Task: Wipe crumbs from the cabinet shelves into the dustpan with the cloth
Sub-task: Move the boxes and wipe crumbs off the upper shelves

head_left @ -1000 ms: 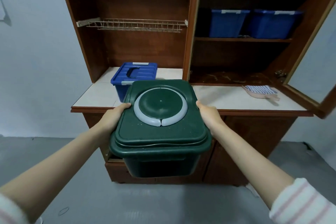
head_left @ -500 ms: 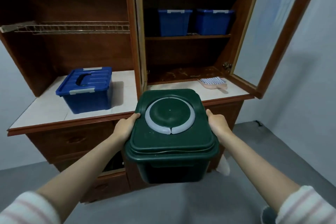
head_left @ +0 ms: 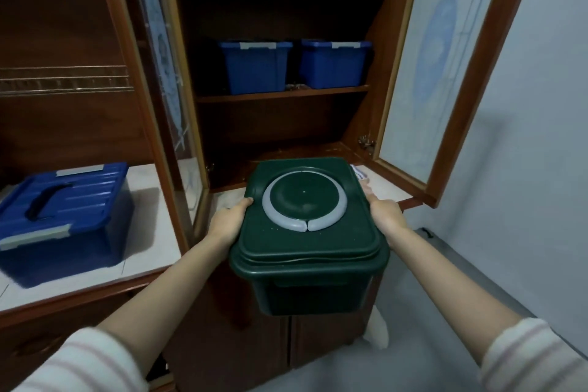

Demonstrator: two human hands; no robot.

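**Green box [head_left: 307, 232] held before the open cabinet [head_left: 270, 124]**

A blue box [head_left: 63, 219] is seen on the table [head_left: 152, 200] at left. The green box is gripped at its sides by the left hand [head_left: 227, 221] and the right hand [head_left: 385, 213]. Behind its far right corner, an edge of the striped cloth [head_left: 358, 172] is glimpsed on the table, just before the lowest shelf [head_left: 318, 148].

left hand [head_left: 227, 219] | right hand [head_left: 385, 215] | both grip green bin [head_left: 305, 248] | cloth [head_left: 358, 172] likely behind

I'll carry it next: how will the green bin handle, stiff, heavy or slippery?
Likely stiff: the green bin shows no flex, gripped by the left hand and right hand. Its smooth plastic may slip. Possibly heavy or bulky, since both hands carry it.
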